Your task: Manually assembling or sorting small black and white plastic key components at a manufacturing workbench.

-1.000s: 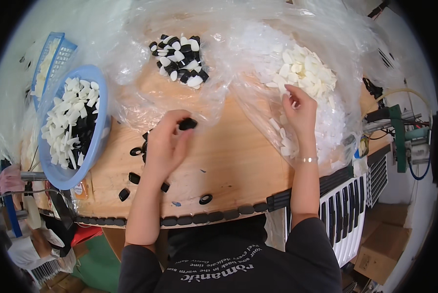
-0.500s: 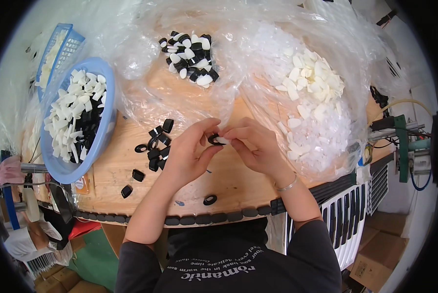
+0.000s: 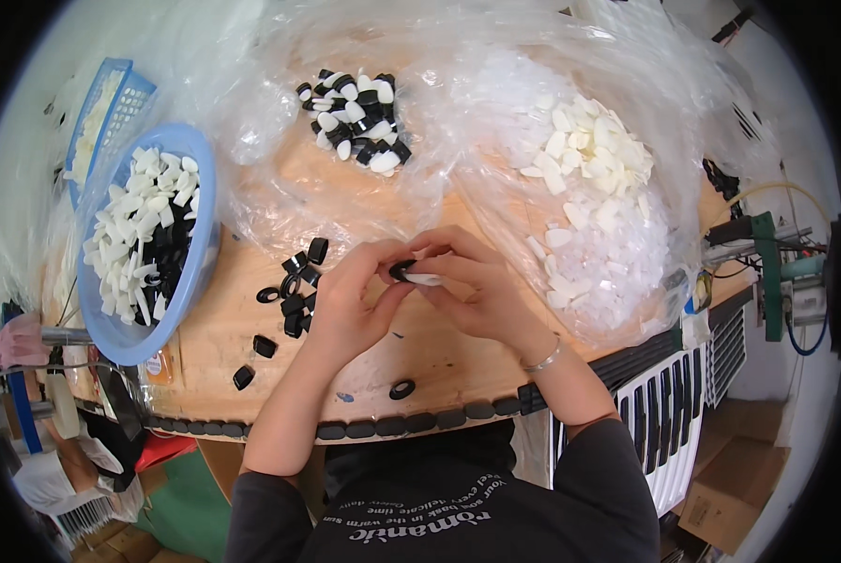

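Both hands are brought together above the middle of the wooden counter point(image 3: 439, 347). A small black ring point(image 3: 401, 269) is pinched between the thumb and fingers of the left hand point(image 3: 350, 305), and a small white piece point(image 3: 427, 279) is clamped in the fingers of the right hand point(image 3: 481, 291); the two parts are pressed against each other between the fingertips. A thin bracelet point(image 3: 544, 357) is worn on the right wrist.

Just left of the left hand, a loose cluster of black rings point(image 3: 294, 291) is scattered on the counter, and one single ring point(image 3: 402, 388) lies nearer the front edge, below the hands. At the far left a blue bowl point(image 3: 195, 272) is filled with white and black pieces. Behind the hands, crumpled clear plastic sheeting point(image 3: 280, 188) is spread over the counter; on it a pile of joined black-and-white parts point(image 3: 356, 117) is heaped, well apart from the hands. To the right, a clear bag point(image 3: 627, 281) holds a heap of white pieces point(image 3: 594, 159). A row of black parts point(image 3: 411, 424) is lined up along the front edge of the counter.
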Available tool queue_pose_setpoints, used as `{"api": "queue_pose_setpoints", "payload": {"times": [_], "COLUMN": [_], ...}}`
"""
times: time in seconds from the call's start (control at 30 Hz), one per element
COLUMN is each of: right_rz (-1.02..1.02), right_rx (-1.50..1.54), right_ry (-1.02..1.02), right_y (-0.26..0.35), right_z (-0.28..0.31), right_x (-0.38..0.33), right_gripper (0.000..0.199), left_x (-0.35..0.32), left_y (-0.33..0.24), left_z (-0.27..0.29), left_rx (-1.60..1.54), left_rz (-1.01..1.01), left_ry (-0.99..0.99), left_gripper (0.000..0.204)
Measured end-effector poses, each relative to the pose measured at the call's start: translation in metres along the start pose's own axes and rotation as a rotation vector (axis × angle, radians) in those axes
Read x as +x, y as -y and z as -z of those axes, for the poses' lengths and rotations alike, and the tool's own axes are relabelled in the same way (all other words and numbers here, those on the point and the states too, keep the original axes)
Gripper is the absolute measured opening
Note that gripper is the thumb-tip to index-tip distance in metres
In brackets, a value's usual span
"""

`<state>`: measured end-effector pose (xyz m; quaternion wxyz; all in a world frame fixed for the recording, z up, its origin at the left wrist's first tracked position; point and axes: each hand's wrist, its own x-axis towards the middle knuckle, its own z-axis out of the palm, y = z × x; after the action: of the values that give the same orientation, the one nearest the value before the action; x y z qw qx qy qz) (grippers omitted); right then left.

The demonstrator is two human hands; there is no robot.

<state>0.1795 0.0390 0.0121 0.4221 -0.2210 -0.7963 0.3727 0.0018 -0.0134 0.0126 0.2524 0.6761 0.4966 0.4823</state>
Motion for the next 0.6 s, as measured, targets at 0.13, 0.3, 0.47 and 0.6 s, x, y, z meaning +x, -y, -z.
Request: {"api": "queue_pose_setpoints", "payload": {"times": [0.13,0.3,0.47,0.6], "right_rz": [0.014,-0.094,0.111,0.255], "right_rx": [-0.008,0.093,0.208,0.044], "right_ry": [0.002,-0.078,-0.308,-0.258], "right_y": [-0.005,-0.012,-0.039,-0.082], "right_z": [0.002,0.009,-0.02,-0.042], "right_x": [-0.002,-0.005,-0.007,0.009], "right_gripper": [0.019,0.015,0.014,0.011], "left_x": [0.004,0.001,-0.006,-0.006], "left_y": [-0.001,0.008,0.041,0.028], "left_z": [-0.005,-0.027,-0.031,-0.029], "left_rx": [0.09,-0.526,-0.242,0.022], "left_rz": [-0.067,0.215,0.206,0.16], "left_ry": [-0.008,-0.23,-0.198,-0.267], "left_gripper": [0.036,0.02,0.012,0.026]}}
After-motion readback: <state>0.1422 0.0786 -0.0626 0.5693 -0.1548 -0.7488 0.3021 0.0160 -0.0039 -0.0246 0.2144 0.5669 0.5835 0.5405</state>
